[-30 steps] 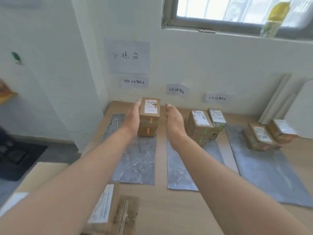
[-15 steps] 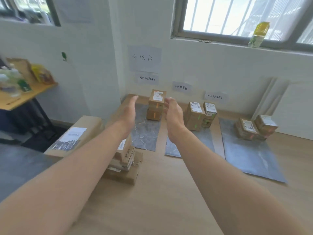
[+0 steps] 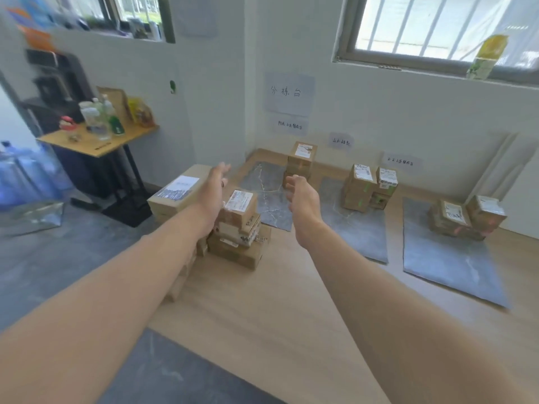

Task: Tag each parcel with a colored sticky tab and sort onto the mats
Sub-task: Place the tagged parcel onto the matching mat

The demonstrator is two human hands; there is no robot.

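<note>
Left grip (image 3: pixel 213 188), right grip (image 3: pixel 302 196) empty above wood floor (image 3: pixel 262 301), grey mats (image 3: pixel 443 266).

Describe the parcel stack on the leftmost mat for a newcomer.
Find the big paper sign near the wall corner. Below it, the leftmost grey mat holds the parcel stack at its far end. It is one lone column; the other mats hold boxes side by side.

Three mats lie side by side on the tabletop (image 3: pixel 291 287), before the wall. A single stack of parcels (image 3: pixel 302 161) stands at the far right corner of the left mat (image 3: pixel 267 196). A cluster of parcels (image 3: pixel 367 188) stands at the far end of the middle mat (image 3: pixel 357 228), and a pair of parcels (image 3: pixel 466 218) stands at the far end of the right mat (image 3: pixel 446 260). A pile of parcels (image 3: pixel 239 228) stands just before the left mat, with a large box (image 3: pixel 178 193) to its left.
</note>
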